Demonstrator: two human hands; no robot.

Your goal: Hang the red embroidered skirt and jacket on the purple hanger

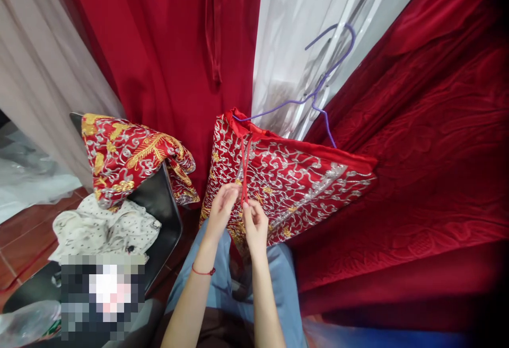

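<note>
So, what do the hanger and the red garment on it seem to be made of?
The hanger looks like thin wire with a purple coating: slim, bent, smooth. The red garment looks like satin-like cloth with gold and silver embroidery, judging by its sheen and raised scrolls.

Both hands [238, 215] on red ties [244, 170]

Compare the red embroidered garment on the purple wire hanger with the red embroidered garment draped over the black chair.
The red embroidered garment on the purple wire hanger hangs spread out; the red embroidered garment draped over the black chair lies bunched and folded. The hanging one shows mostly silver scrollwork; the draped one shows more gold. The left hand and right hand pinch the hanging one's red cord; nothing touches the draped one. Both are red with metallic embroidery.
</note>
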